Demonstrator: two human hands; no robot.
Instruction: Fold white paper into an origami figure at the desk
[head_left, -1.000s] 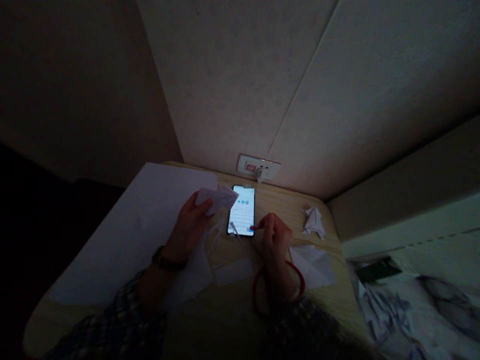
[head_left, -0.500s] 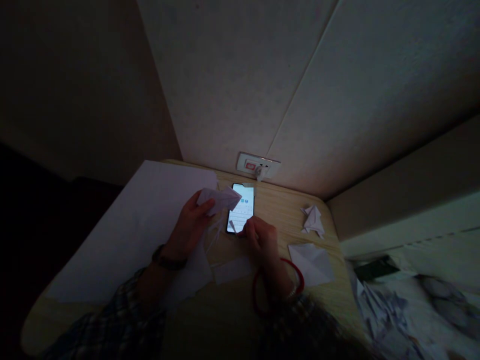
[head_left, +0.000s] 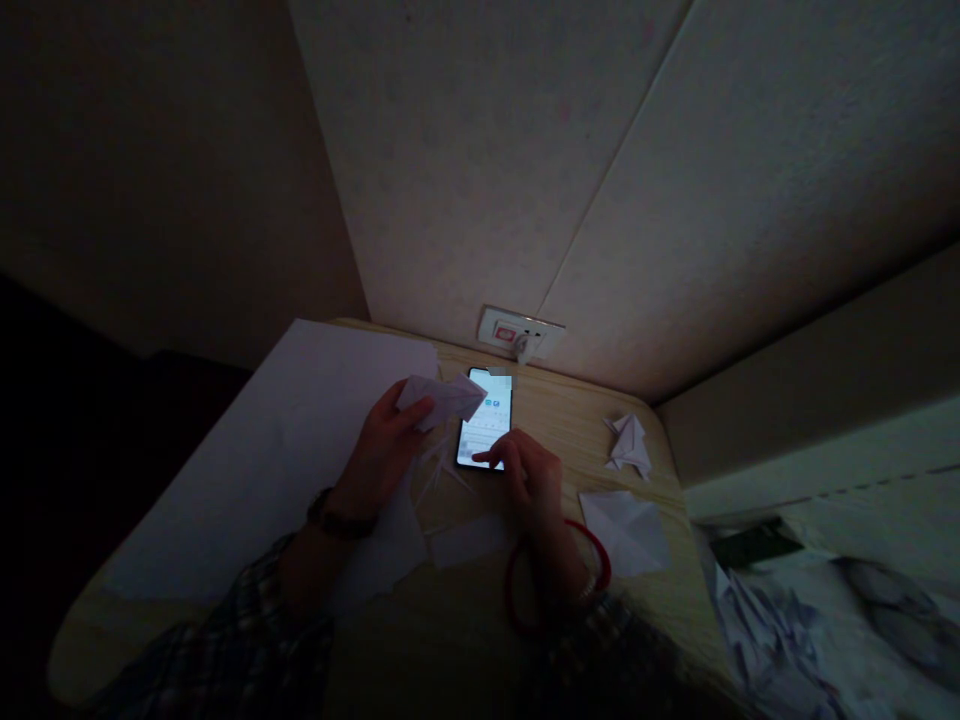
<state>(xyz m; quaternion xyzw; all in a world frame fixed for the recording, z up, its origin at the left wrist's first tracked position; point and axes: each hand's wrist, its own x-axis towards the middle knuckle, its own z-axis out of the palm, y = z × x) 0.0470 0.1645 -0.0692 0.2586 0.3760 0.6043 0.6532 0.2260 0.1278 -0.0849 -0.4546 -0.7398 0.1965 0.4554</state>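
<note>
In dim light, my left hand point(head_left: 382, 452) grips a folded white paper piece point(head_left: 444, 397) and holds it just left of a lit phone point(head_left: 487, 420) lying on the wooden table point(head_left: 555, 410). My right hand point(head_left: 525, 472) rests at the phone's lower edge, one finger stretched onto the screen and the others curled. A red bangle point(head_left: 556, 578) hangs on my right wrist and a watch point(head_left: 330, 518) sits on my left wrist.
A large white sheet point(head_left: 285, 440) covers the table's left side. A folded paper figure point(head_left: 628, 442) and a creased sheet point(head_left: 624, 530) lie on the right. A wall socket point(head_left: 519, 334) with a plugged cable is behind the phone. Bedding point(head_left: 825, 600) lies at the right.
My right hand slid left from the phone's lower right corner to its lower edge, and a finger now lies on the screen. My left hand kept the folded paper almost still.
</note>
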